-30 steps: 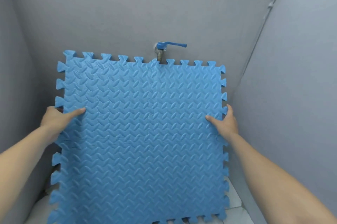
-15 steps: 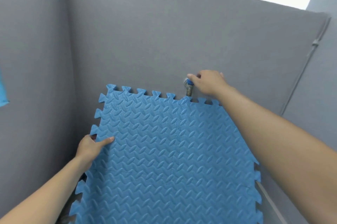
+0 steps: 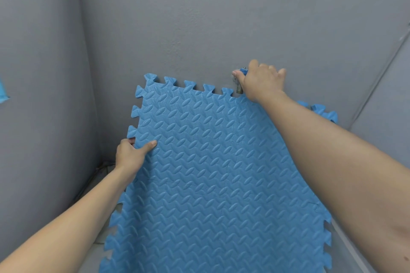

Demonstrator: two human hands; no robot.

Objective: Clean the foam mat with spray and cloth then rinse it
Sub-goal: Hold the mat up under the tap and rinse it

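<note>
A blue foam mat (image 3: pixel 217 179) with interlocking toothed edges and a leaf-like relief stands tilted against the grey back wall. My left hand (image 3: pixel 131 155) grips its left edge, thumb on the front face. My right hand (image 3: pixel 263 81) is closed over the blue handle of a wall tap (image 3: pixel 238 79) just above the mat's top edge. Only the handle's end and the brass spout show beside my fingers. No water is visible. Neither a spray bottle nor a cloth is in view.
Grey walls (image 3: pixel 199 17) close in at the back, left and right, forming a narrow corner. A bit of something blue (image 3: pixel 3 93) shows at the left edge. A strip of pale floor (image 3: pixel 97 184) and a dark cable lie at the lower left.
A second ago both hands held the mat's sides. My right hand let go, rose to the tap and now grips its handle. My left hand keeps its hold.
</note>
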